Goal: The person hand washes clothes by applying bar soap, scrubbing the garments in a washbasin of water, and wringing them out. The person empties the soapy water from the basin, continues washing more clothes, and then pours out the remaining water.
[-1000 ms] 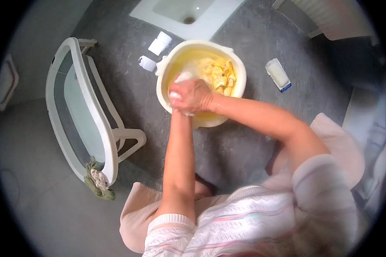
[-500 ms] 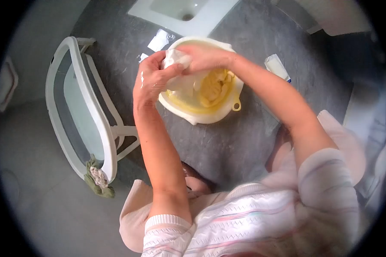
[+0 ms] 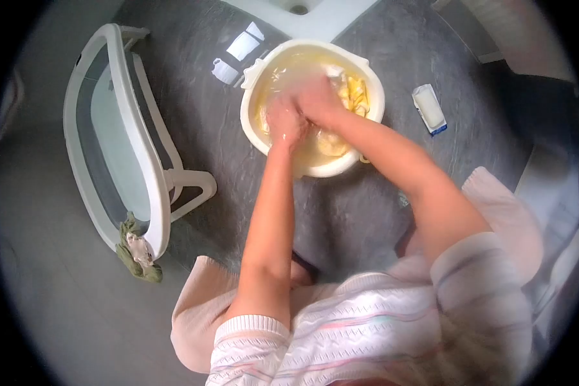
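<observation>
A round white basin on the grey floor holds cloudy, yellowish water. My left hand is in the basin on its left side, its fingers hidden by the water and blur. Beside it my right hand reaches into the water, smeared by motion. Yellow cloth lies at the right side of the basin, and a paler yellow piece is below my right hand. Whatever either hand touches under the water cannot be made out.
A folding white tub stands tilted at the left, with green and pale cloths on its lower end. White wrapper pieces lie left of the basin. A white bar in a wrapper lies right. A white floor fixture is above.
Both hands held a white cloth together above the basin half a second ago; now they are lowered into the water, and the white cloth is no longer distinct. The view has shifted slightly.
</observation>
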Motion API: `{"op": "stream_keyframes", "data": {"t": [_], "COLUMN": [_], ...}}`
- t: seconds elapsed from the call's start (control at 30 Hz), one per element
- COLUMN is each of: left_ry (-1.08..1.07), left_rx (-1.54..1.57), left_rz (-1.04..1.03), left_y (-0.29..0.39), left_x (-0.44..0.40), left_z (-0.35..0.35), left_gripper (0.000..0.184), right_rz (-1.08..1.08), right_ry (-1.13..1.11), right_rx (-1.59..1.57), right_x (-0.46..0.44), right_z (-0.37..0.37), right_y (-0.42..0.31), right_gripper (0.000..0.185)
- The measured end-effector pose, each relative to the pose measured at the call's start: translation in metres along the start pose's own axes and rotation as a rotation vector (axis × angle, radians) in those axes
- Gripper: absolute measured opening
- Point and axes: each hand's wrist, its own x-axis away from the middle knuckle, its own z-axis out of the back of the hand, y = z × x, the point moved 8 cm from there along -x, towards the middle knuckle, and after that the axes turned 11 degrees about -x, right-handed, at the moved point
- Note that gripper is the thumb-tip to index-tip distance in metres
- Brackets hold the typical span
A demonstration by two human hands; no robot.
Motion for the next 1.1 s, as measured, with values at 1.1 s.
{"op": "stream_keyframes", "data": {"t": [1.1], "left_ry": [-0.017], "left_rx": [1.413], "left_rz": [0.484], "left_y": [-0.044], "left_x": [0.004], "left_z": [0.031], "left_gripper": [0.039], "right_rz": [-0.213], "right_ry": [0.169], "right_rx": [-0.714], "right_x": [0.000], "right_z": [0.064], "right_y": [-0.013], "right_gripper": [0.022]}}
